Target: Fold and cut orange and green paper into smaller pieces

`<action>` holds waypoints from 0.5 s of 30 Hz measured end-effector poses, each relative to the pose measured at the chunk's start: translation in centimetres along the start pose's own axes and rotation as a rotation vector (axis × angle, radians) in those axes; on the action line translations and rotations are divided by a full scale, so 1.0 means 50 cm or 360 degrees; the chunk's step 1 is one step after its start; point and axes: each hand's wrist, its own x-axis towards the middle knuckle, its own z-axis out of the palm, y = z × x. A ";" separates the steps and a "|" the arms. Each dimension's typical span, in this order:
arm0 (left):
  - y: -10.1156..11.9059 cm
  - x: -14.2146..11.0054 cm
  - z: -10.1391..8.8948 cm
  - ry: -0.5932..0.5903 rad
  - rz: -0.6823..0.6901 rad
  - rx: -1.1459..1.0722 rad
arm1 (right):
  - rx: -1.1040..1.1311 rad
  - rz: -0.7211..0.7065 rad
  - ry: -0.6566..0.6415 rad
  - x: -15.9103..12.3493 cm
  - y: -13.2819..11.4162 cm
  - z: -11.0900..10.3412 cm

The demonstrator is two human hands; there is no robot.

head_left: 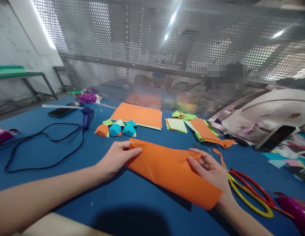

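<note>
A long strip of orange paper (167, 167) is held up just above the blue table, slightly bent, with a crease near its middle. My left hand (119, 155) pinches its upper left corner between thumb and fingers. Toward the other end, my right hand (207, 165) grips the top edge, thumb in front and fingers behind. Scissors with red and yellow handles (250, 193) lie beside my right wrist, their blades mostly hidden. Beyond the strip sit several small folded paper pieces (115, 129) in orange, blue and green.
At the back lies a stack of orange sheets (140, 113), with cut green squares (177, 124) and orange strips (204, 129) to its right. A blue glue gun (86, 118) and its looping cord are on the left, near a phone (62, 110). A pale backpack (268, 109) stands at the right.
</note>
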 end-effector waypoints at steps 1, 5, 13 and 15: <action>-0.002 0.001 0.000 0.0014 -0.0013 -0.0025 | 0.0071 -0.0029 -0.0006 -0.001 0.002 0.000; -0.004 0.003 -0.002 0.0077 -0.0013 -0.0059 | 0.0010 -0.0203 0.0045 -0.005 -0.004 -0.003; 0.002 0.002 -0.008 0.0218 0.0095 0.0134 | -0.0374 -0.0232 -0.0246 -0.019 -0.021 -0.023; 0.003 0.003 -0.008 0.0284 0.0102 0.0143 | -0.0351 -0.0285 -0.0222 -0.020 -0.015 -0.027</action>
